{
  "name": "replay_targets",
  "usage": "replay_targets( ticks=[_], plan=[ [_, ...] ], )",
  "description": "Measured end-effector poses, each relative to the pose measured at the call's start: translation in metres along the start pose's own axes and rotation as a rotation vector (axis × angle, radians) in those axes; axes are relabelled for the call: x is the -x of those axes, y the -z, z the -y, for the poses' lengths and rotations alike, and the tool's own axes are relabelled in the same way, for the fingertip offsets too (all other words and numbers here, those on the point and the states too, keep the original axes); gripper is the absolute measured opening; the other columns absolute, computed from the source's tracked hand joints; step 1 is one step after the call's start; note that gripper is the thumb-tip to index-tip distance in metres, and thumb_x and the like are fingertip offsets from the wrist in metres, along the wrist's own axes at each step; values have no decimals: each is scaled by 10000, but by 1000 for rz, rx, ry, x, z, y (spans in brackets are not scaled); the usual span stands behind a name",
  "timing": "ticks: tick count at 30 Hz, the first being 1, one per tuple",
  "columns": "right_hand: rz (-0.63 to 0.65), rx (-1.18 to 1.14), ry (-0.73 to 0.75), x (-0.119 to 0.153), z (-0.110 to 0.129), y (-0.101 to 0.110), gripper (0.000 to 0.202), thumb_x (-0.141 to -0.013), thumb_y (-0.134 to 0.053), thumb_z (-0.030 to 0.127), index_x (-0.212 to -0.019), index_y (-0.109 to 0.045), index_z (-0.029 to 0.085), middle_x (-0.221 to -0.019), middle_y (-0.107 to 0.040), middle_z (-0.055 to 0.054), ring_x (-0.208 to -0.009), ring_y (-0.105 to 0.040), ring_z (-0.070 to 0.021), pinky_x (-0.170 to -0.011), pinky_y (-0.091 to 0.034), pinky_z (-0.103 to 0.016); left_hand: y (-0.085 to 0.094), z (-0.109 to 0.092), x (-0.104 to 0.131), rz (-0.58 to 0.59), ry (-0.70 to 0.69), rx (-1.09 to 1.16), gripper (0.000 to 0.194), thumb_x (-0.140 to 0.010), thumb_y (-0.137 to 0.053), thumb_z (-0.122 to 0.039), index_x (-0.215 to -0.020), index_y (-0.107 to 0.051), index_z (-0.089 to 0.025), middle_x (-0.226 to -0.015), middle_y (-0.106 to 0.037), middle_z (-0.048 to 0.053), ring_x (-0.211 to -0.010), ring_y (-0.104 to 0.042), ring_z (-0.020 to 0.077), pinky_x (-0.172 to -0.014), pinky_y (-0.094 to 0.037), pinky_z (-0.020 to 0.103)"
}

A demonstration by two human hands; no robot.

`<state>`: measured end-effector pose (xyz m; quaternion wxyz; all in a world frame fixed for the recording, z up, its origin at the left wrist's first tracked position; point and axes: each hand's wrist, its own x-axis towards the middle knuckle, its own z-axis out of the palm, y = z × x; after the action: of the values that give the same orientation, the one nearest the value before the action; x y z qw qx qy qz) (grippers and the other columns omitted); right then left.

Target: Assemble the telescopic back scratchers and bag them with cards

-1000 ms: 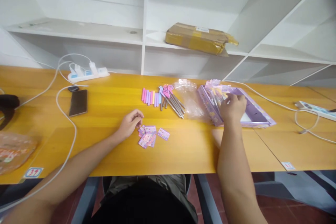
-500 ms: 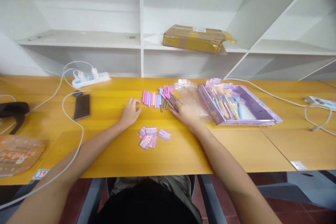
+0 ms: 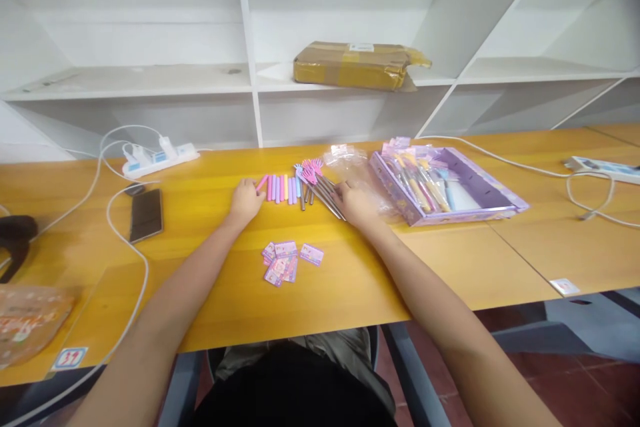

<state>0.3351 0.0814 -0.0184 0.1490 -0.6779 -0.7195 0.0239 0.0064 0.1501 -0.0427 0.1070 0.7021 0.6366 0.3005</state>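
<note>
My left hand (image 3: 245, 200) pinches a pink tube (image 3: 263, 181) at the left end of a row of pink, purple, yellow and blue tubes (image 3: 281, 189). That tube leans away from the row. To the right of the row lie several back scratchers (image 3: 324, 191) with small hand-shaped heads in pink and blue and thin metal rods. My right hand (image 3: 356, 202) is closed at the rods, its fingertips on them; how many it grips is hidden. Nearer to me, small purple printed cards (image 3: 281, 264) lie in a loose pile, with one card (image 3: 312, 254) apart.
A purple cardboard tray (image 3: 480, 215) with bagged back scratchers stands at the right. Clear plastic bags (image 3: 350, 161) lie beside it. At the left are a phone (image 3: 147, 215), a power strip (image 3: 163, 159) and a white cable. A taped box (image 3: 350, 67) rests on the shelf.
My left hand has closed on the leftmost pink tube and tilted it. The back scratcher rods have come down flatter beside my right hand. The camera view has turned slightly.
</note>
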Motion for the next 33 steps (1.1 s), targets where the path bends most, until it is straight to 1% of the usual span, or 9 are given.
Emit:
replay_targets(
  ticks=[3, 6, 10, 14, 16, 19, 23, 26, 33],
  plan=[
    [7, -46, -18, -1, 0, -1, 297, -1088, -541, 375, -1166, -721, 153, -1205, -747, -189, -1001, -705, -263, -843, -463, -324, 2, 1, 0, 15, 2, -14, 129, -927, -607, -154, -1023, -693, -157, -1008, -712, 181, -1074, -677, 370, -972, -474, 452],
    [-2, -89, -31, -2, 0, -3, 283, -1077, -568, 351, -1179, -732, 145, -1154, -774, -183, -983, -713, -255, -854, -465, -316, 6, 1, 2, 19, -10, -6, 176, -1009, -523, -202, -1006, -694, -161, -963, -709, 173, -1033, -691, 363, -940, -469, 442],
    [-32, -137, -19, -4, 1, -5, 271, -1079, -538, 305, -1123, -746, 136, -1112, -783, -181, -968, -712, -250, -877, -470, -318, 12, -6, 5, -6, -37, 24, 296, -1095, -398, -277, -1048, -673, -175, -1012, -694, 161, -1055, -679, 336, -944, -461, 425],
    [-143, -194, -14, -7, 1, 1, 279, -1073, -481, 267, -1118, -713, 119, -1144, -758, -204, -1001, -688, -261, -915, -484, -347, 21, -23, 17, 9, -110, 59, 242, -1092, -407, -260, -1067, -639, -195, -1084, -670, 153, -1070, -643, 315, -958, -454, 422],
    [-243, -325, -1, -8, 3, 8, 257, -1067, -496, 320, -1075, -683, 143, -1025, -759, -158, -902, -673, -242, -853, -506, -347, 29, -32, 34, 49, -164, 81, 190, -1081, -446, -258, -1029, -623, -213, -1064, -669, 124, -1036, -634, 288, -944, -458, 400],
    [-315, -798, 36, -2, 14, 19, 322, -1019, -605, 519, -941, -623, 207, -741, -685, -36, -654, -607, -188, -663, -506, -312, 46, -41, 74, 148, -231, 117, 206, -1094, -449, -315, -995, -603, -220, -980, -662, 72, -909, -626, 244, -859, -465, 365],
    [-57, -1409, -2, 23, 45, 26, 524, -920, -683, 727, -812, -617, 219, -612, -581, 6, -550, -584, -155, -526, -494, -273, 72, -42, 129, 405, -229, 178, 377, -1133, -350, -491, -1099, -621, -231, -840, -634, 5, -747, -604, 208, -710, -419, 328],
    [45, -1681, -46, 46, 69, 21, 475, -910, -734, 676, -834, -656, 214, -593, -475, 49, -532, -580, -128, -464, -463, -227, 83, -35, 151, 447, -225, 179, 438, -1132, -335, -546, -1205, -648, -249, -817, -648, -9, -734, -624, 206, -702, -421, 319],
    [93, -1782, 20, 70, 81, 0, 350, -895, -759, 541, -846, -673, 205, -548, -547, 61, -396, -451, -82, -389, -348, -208, 92, -19, 149, 434, -342, 180, 458, -1118, -393, -531, -1347, -672, -248, -1152, -777, 69, -1010, -720, 242, -881, -503, 342]
  ],
)
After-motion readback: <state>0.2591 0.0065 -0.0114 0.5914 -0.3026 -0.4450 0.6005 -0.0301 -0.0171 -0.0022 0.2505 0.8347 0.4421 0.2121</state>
